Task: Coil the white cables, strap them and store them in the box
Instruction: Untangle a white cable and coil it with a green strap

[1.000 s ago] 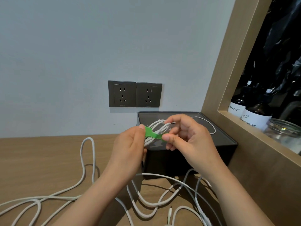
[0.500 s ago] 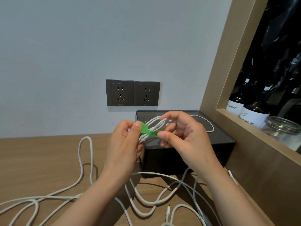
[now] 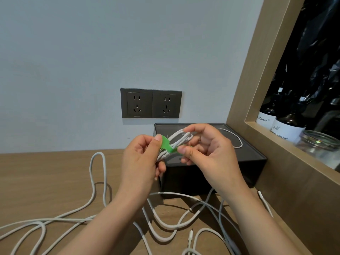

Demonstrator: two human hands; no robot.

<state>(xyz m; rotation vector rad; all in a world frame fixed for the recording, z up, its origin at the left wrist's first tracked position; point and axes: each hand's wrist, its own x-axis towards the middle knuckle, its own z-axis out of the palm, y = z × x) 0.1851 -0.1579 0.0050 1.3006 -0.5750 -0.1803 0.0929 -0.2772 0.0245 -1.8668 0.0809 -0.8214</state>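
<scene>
I hold a coiled white cable bundle [image 3: 179, 139] in the air just in front of the dark box [image 3: 206, 176]. A green strap [image 3: 166, 145] crosses the bundle. My left hand [image 3: 142, 162] pinches the strap's upper end and grips the coil's lower part. My right hand [image 3: 207, 153] holds the coil's upper part and pinches the strap's other end at the thumb. One white cable loop [image 3: 237, 139] lies inside the box. Several loose white cables [image 3: 97, 181] sprawl over the wooden desk [image 3: 46, 181].
Two dark wall sockets [image 3: 150, 103] sit above the box. A wooden shelf frame [image 3: 261, 107] stands at the right, with dark soap bottles [image 3: 287, 126] and a glass jar [image 3: 320, 146] inside. A cable plug [image 3: 191, 236] lies near the desk's front.
The strap has been pulled further across the coil, and my left hand has shifted its pinch up along the strap. The bundle stays in front of the box.
</scene>
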